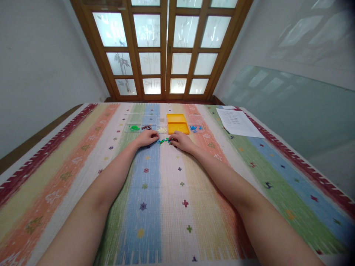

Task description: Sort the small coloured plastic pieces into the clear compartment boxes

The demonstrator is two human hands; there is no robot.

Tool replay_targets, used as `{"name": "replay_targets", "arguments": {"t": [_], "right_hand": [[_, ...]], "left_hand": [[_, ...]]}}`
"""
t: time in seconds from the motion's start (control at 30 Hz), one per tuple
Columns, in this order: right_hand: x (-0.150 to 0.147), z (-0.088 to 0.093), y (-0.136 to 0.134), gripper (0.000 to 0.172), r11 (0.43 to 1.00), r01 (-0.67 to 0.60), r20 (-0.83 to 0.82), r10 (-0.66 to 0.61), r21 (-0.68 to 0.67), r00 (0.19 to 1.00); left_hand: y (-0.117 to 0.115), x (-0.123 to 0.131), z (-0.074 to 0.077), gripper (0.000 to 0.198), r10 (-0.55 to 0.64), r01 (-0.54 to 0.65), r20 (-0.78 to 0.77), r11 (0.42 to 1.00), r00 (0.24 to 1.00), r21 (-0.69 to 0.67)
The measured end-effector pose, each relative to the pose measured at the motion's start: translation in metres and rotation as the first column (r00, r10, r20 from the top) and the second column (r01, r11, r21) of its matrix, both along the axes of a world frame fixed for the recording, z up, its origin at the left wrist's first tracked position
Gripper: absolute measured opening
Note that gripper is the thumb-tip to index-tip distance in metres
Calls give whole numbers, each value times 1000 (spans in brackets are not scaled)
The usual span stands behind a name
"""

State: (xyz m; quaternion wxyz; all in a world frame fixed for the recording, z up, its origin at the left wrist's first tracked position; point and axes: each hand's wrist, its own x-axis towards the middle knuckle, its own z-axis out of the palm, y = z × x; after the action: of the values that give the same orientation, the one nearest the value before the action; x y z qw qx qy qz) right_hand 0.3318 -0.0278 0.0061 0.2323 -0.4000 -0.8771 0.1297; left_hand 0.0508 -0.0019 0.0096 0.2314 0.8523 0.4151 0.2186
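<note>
A short row of small green and blue plastic pieces (163, 141) lies on the striped tablecloth between my two hands. My left hand (148, 138) rests at the row's left end, its fingers curled together; whatever is in the fingertips is too small to make out. At the right end, my right hand (181, 141) has its fingers bent down over the pieces, thumb and fingers close together on them. Just behind the hands stand clear boxes with green pieces (134, 128), dark brown pieces (146, 128), pale yellow pieces (162, 130) and blue pieces (195, 128).
An opened yellow box (177, 118) stands behind my right hand, its lid tilted back, with a few tiny bits inside. Printed paper sheets (238, 122) lie at the far right of the table. The striped tablecloth (172, 207) spreads toward me, under both forearms.
</note>
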Motion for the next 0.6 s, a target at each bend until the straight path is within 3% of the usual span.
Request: {"name": "replay_targets", "arguments": {"t": [0.33, 0.47, 0.6], "right_hand": [[-1, -4, 3, 9, 999, 52, -136, -49, 12, 989], [11, 2, 14, 13, 958, 269, -307, -228, 97, 924], [41, 3, 33, 18, 841, 536, -409, -464, 76, 786]], "left_hand": [[-2, 3, 2, 23, 24, -24, -21, 1000, 999, 15], [-1, 2, 1, 24, 11, -11, -9, 1000, 1000, 14], [-1, 2, 1, 24, 15, -15, -5, 1000, 1000, 20]]}}
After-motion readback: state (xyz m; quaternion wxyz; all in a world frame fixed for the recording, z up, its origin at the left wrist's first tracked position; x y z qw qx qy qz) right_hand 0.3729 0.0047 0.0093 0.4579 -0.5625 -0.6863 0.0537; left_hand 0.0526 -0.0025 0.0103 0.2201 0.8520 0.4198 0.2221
